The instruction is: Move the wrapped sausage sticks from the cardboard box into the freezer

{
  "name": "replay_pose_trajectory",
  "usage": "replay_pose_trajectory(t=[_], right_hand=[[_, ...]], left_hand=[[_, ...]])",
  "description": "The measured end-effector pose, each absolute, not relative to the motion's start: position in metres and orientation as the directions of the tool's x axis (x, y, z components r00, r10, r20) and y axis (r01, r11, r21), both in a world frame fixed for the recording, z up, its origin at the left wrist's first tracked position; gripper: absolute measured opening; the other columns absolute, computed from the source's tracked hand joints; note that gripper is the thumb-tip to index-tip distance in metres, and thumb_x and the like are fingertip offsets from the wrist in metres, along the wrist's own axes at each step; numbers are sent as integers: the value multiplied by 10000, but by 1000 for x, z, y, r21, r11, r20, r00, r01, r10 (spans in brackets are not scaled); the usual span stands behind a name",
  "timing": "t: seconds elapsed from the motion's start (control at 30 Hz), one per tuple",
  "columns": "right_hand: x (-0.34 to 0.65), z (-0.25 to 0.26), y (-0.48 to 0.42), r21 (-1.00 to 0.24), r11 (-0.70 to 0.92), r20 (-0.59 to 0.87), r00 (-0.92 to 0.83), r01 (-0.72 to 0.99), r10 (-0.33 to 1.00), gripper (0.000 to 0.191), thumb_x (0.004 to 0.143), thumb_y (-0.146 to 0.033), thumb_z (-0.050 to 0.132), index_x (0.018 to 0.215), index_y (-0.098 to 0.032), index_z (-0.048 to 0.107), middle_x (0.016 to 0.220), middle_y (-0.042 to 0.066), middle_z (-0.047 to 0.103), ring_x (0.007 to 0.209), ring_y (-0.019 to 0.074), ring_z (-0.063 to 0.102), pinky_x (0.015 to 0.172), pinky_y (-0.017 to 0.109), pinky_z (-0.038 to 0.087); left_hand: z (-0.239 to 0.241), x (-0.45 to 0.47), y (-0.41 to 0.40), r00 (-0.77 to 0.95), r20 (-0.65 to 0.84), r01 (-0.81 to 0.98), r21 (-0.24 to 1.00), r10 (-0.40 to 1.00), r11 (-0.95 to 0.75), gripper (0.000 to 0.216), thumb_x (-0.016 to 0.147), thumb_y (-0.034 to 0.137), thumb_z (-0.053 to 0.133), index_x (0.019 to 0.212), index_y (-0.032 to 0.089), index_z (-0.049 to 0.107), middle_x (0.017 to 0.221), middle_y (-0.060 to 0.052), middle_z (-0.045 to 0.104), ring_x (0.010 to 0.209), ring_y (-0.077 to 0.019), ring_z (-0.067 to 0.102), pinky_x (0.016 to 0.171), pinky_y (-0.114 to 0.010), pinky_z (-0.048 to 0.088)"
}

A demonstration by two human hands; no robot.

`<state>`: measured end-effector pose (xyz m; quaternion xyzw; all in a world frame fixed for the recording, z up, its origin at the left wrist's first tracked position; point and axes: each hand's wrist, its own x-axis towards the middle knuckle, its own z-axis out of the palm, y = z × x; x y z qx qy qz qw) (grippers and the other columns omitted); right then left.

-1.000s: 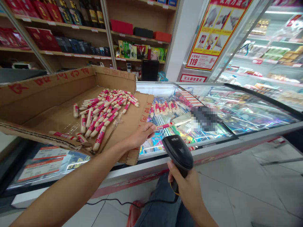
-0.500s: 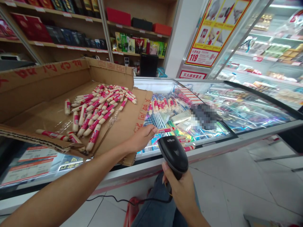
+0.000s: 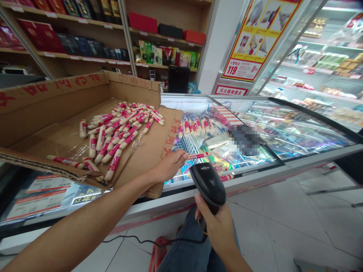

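Between the fingers of my left hand [image 3: 170, 166] is a packaged sausage [image 3: 199, 155] with a pink label, held by one end over the open freezer. My right hand [image 3: 218, 226] is wrapped round the handle of a black barcode scanner [image 3: 208, 183], its head close to that sausage. A few more sausages [image 3: 227, 177] lie in the freezer just beyond the scanner, and a row of them [image 3: 195, 126] rests farther back by a white wire basket [image 3: 185, 143]. Many loose sausages [image 3: 113, 132] are piled in an open cardboard box [image 3: 53, 132] on my left.
The box stands on the glass-topped chest freezer [image 3: 314, 160], whose pale front edge runs across before me. A black cable [image 3: 141, 240] trails left from the scanner. Shelves of boxed goods [image 3: 143, 22] stand behind. A blurred-out dark shape [image 3: 244, 139] covers part of the freezer.
Both hands stay nearly where they were, still holding the sausage and the scanner. The view has shifted very slightly, so the box appears a little farther right and lower.
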<state>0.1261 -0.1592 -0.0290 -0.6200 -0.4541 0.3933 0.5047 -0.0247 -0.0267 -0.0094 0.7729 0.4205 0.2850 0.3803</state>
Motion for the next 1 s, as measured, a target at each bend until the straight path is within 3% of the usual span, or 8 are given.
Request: replay_pose_trajectory(t=[0.13,0.33,0.53,0.7,1.0], right_hand=[[130,-28,-162,-989,-74,-35,281,130,959,370,769,-496,690,565,-207,582,441,-22,545,421,150,527,447,258,451],[151,-28,-164,-991,-61,-21,300,123,954,350,766,-512,701,691,-174,650,444,-15,573,422,162,549,441,263,458],[171,-31,-164,-988,-94,-57,275,125,960,396,788,-556,674,680,-177,635,433,-14,570,366,148,516,371,248,399],[172,-30,-165,-992,-89,-60,275,94,960,384,781,-544,691,738,-166,641,460,-11,589,414,152,542,416,250,418],[172,-27,-163,-998,-38,-22,307,47,951,352,770,-521,704,742,-180,623,447,-29,567,420,155,535,444,254,420]], left_hand=[[-6,-21,-25,476,145,545,726,867,-420,334,994,372,263,745,207,413,708,-3,504,666,-150,483,649,-279,381],[0,1,-20,483,73,780,416,873,-467,348,1004,376,236,945,180,518,870,-89,647,781,-222,608,708,-315,434],[-2,33,-10,535,29,822,213,844,-528,357,1001,333,254,1048,136,548,889,-163,692,865,-293,671,745,-364,483],[-2,52,-13,536,-7,836,141,844,-530,349,985,334,301,1128,133,548,900,-170,711,880,-303,692,732,-368,508],[0,51,-19,484,-4,866,146,875,-478,377,991,351,292,1142,139,565,949,-180,713,923,-294,692,761,-363,511]])
